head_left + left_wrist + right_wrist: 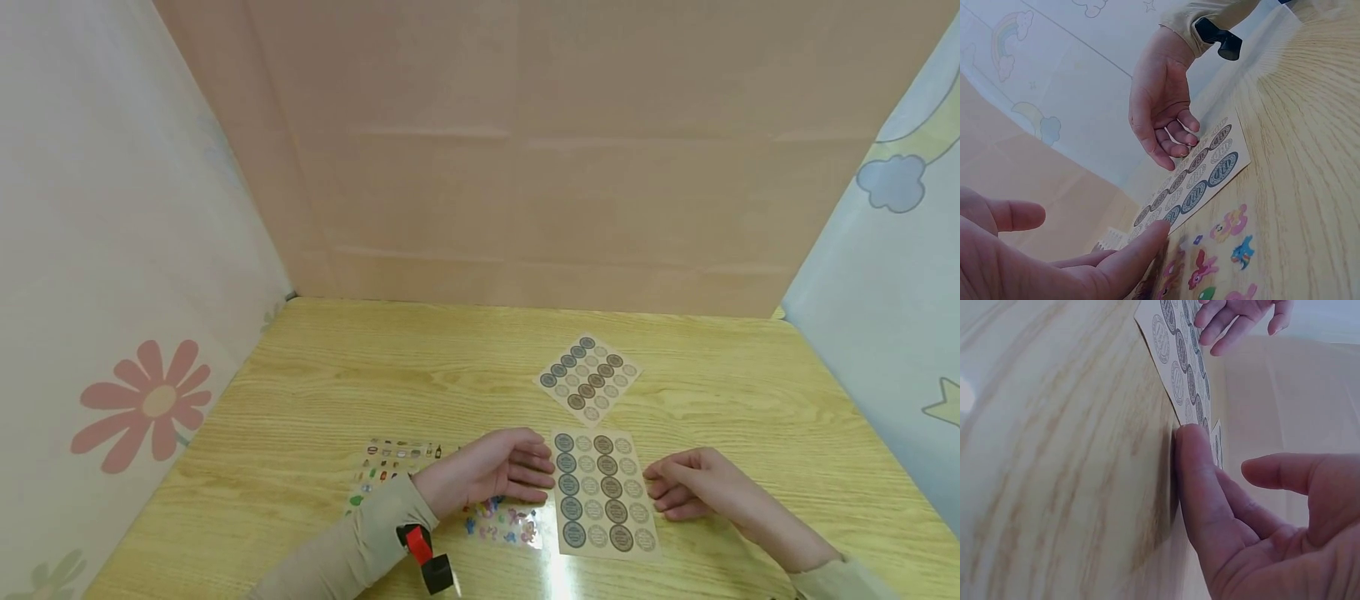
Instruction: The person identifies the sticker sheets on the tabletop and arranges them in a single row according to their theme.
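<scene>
A paper sheet of round stickers (pixel 606 533), in columns of dark, brown and pale circles, lies flat on the table between the two hands. My left hand (pixel 501 473) is at its left edge, fingers loosely extended, palm turned inward and nothing in its grasp. On the opposite side, my right hand (pixel 696 485) has its fingertips right at the sheet's right edge, fingers relaxed and slightly bent. Under and in front of the left hand lies a clear sheet of colourful pony stickers (pixel 512 533), partly hidden by that hand. The left wrist view shows pony stickers (pixel 1242 252) beside the round ones.
Behind the near sheet, a second sheet of round stickers (pixel 588 379) lies turned at an angle. A sheet of small food stickers (pixel 382 462) is partly covered by the left forearm. A plain panel (pixel 517 167) stands behind the wood-grain table (pixel 397 358), with patterned panels on both sides.
</scene>
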`<state>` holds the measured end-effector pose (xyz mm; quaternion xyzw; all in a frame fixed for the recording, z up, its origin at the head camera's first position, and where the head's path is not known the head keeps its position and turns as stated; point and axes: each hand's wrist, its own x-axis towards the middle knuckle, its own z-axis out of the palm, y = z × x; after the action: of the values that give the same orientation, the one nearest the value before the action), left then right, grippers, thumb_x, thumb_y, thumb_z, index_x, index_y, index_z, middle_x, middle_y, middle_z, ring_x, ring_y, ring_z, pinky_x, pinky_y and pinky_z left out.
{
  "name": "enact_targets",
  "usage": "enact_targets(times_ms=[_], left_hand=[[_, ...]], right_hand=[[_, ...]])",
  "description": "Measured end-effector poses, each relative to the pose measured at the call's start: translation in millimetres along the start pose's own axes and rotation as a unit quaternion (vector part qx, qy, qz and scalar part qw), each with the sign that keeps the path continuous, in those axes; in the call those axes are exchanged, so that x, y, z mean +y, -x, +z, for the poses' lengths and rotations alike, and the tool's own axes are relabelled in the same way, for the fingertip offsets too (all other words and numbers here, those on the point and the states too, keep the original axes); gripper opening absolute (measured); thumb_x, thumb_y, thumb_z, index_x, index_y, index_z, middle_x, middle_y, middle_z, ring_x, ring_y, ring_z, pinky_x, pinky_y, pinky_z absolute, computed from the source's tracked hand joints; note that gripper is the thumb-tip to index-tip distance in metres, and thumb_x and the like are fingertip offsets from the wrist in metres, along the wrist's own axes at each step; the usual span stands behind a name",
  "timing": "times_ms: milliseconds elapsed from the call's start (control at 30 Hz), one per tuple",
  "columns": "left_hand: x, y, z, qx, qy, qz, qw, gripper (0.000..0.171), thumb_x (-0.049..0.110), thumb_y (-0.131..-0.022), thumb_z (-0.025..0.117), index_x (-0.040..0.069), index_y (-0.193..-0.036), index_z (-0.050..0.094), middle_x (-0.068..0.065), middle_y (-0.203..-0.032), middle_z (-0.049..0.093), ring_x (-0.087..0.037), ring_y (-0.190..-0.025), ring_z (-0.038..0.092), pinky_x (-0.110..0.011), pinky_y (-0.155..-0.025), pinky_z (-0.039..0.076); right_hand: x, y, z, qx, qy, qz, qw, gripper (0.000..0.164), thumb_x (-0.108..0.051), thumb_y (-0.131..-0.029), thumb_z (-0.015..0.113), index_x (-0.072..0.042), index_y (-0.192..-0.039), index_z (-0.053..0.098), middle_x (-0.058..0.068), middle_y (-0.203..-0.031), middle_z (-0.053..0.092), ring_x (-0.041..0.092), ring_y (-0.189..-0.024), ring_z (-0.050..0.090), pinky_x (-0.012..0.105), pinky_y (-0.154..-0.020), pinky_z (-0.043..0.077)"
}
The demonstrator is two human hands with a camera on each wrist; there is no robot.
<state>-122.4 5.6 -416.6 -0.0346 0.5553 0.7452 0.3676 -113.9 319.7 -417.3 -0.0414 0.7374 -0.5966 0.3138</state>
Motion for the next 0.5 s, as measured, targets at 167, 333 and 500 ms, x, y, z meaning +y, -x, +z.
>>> enact_targets(times_ms=[167,333,500], left_hand=[[3.6,0.3,-2.6,-0.008,0.005,0.006,0.9999,0.045,0.022,-0.091,0.055,-0.012,-0.120,0.052,-0.028,-0.113,0.059,-0.042,-0.100,0.062,-0.050,-0.085,0.054],[10.0,0.2,-5.5,-0.005,0.000,0.008,1.0000,0.045,0.023,-0.092,0.055,-0.009,-0.124,0.052,-0.027,-0.115,0.060,-0.042,-0.103,0.061,-0.049,-0.085,0.054],[17.9,-2.3,-7.9,-0.005,-0.001,0.012,0.9999,0.047,0.025,-0.093,0.056,-0.009,-0.126,0.051,-0.026,-0.118,0.059,-0.041,-0.104,0.061,-0.048,-0.088,0.053]], right_hand=[[-2,-1,-2,0.003,0.012,0.007,1.000,0.037,-0.014,-0.100,0.046,0.020,-0.115,0.053,0.012,-0.086,0.067,0.023,-0.075,0.068,0.039,-0.068,0.060],[-6,-3,-6,0.025,0.018,0.018,0.999,0.037,-0.015,-0.099,0.050,0.016,-0.118,0.050,0.011,-0.087,0.067,0.024,-0.077,0.068,0.040,-0.069,0.060],[-12,-5,-15,0.036,0.028,0.008,0.999,0.041,-0.020,-0.099,0.052,0.014,-0.121,0.049,0.012,-0.096,0.066,0.026,-0.085,0.066,0.040,-0.076,0.059]])
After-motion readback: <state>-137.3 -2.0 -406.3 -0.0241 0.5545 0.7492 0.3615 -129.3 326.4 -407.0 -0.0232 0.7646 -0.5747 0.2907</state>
